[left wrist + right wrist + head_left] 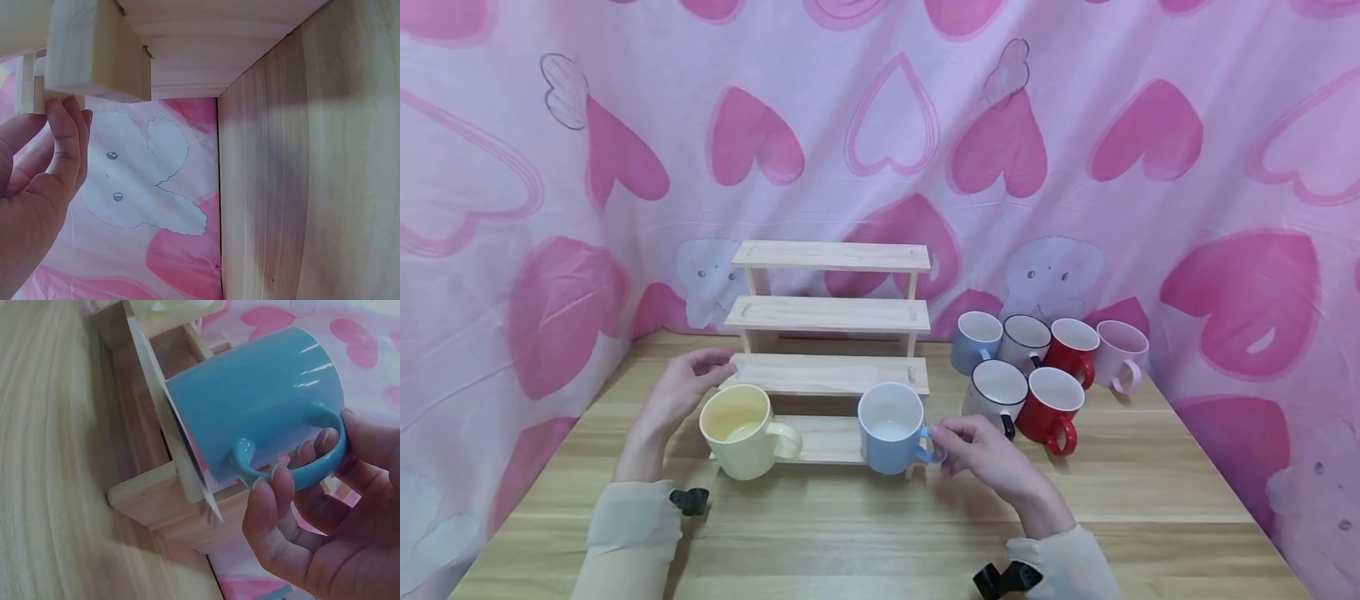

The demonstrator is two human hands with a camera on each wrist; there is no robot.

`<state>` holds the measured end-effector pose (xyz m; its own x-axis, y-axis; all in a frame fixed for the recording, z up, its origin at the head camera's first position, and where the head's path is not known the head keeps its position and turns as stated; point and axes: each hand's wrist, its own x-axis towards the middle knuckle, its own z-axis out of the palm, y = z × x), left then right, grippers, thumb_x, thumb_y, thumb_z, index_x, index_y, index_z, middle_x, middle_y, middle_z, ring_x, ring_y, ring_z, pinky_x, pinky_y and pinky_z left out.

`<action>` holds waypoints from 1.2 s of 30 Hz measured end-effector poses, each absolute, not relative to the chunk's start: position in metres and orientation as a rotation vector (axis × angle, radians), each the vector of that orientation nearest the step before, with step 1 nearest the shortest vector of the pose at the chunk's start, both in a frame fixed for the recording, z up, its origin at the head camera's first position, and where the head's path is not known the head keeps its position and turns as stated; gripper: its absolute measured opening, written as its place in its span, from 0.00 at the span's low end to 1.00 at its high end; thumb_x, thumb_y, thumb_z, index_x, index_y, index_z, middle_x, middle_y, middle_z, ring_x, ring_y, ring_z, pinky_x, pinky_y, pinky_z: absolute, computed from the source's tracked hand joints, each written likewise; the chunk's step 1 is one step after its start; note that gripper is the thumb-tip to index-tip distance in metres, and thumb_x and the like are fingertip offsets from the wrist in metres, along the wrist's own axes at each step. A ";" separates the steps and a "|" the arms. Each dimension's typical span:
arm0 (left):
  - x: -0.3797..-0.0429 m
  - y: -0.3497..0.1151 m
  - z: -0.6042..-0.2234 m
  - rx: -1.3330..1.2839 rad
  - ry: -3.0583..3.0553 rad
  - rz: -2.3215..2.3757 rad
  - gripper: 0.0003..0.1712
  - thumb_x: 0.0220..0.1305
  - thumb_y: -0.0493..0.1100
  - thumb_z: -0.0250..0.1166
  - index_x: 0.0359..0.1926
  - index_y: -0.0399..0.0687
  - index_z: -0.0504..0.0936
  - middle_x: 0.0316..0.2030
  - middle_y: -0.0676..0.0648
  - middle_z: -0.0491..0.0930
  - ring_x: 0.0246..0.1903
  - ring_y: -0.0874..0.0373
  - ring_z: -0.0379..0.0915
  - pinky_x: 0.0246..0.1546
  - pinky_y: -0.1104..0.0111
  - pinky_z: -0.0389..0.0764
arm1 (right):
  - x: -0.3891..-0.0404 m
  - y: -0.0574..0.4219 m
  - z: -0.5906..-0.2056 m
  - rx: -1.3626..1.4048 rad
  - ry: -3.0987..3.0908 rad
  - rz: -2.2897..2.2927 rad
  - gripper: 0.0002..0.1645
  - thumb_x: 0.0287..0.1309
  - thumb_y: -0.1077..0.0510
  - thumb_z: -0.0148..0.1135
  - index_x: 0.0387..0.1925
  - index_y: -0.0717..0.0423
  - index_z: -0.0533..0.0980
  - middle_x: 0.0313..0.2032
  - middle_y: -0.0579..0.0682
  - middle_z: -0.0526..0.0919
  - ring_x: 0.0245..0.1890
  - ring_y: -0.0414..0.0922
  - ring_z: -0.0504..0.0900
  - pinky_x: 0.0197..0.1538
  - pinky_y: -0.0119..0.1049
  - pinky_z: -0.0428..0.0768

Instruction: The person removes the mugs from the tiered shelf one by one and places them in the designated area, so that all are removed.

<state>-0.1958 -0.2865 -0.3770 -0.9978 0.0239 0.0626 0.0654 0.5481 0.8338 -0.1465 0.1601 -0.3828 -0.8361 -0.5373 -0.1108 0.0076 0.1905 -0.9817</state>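
Note:
My right hand (981,454) holds a light blue mug (891,425) by its handle, with fingers curled through and around the loop in the right wrist view. The mug is upright at the right end of the lowest board of a stepped wooden shelf (827,375), its base right at the board. At the shelf's left side, my left hand (688,383) grips the end of the second board up; the left wrist view has its fingertips (59,112) against the wood. A pale yellow mug (741,437) stands at the lowest board's left end, handle to the right.
Right of the shelf, several mugs stand in a group: a blue one (976,342), white ones with dark rims (996,392), red ones (1051,408) and a pink one (1120,354). A pink heart-print cloth (880,125) hangs behind the wooden table (820,533).

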 end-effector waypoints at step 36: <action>-0.198 -0.287 -0.377 -0.100 -2.734 -1.435 0.30 0.70 0.49 0.61 0.63 0.31 0.71 0.57 0.32 0.74 0.57 0.40 0.70 0.58 0.50 0.70 | -0.108 0.282 -0.320 0.010 2.325 -2.615 0.12 0.66 0.57 0.60 0.37 0.64 0.82 0.29 0.49 0.80 0.30 0.42 0.82 0.32 0.32 0.83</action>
<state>-0.1978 -0.2873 -0.3769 -0.9966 0.0330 0.0758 0.0812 0.5667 0.8199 -0.1076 0.2816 -0.3198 -0.9369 0.2650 0.2280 -0.2574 -0.0819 -0.9628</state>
